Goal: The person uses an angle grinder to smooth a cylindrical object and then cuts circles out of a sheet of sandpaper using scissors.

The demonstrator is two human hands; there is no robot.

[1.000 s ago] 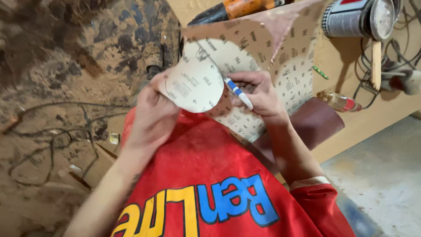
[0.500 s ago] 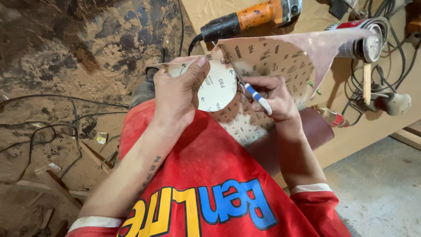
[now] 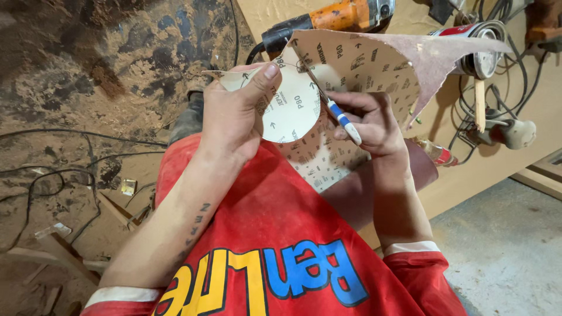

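My left hand [image 3: 234,120] presses a round white sanding disc [image 3: 293,108] flat against the pale printed back of a large sandpaper sheet [image 3: 357,70], thumb on the disc's top. My right hand [image 3: 372,120] grips a blue-and-white pen [image 3: 342,120], its tip at the disc's right edge on the sheet. The sheet rests over my lap, and its upper right corner is folded so the reddish-brown grit side shows.
An orange power tool [image 3: 345,14] lies on the wooden board [image 3: 515,158] beyond the sheet. A red-and-white sander [image 3: 477,50], a wooden stick and tangled cables sit to the right. Dark stained floor with cables [image 3: 52,175] and wood scraps lies to the left.
My view has shifted and come closer. My left hand moved up over the disc, its thumb now on top. The pen has travelled to the disc's right edge.
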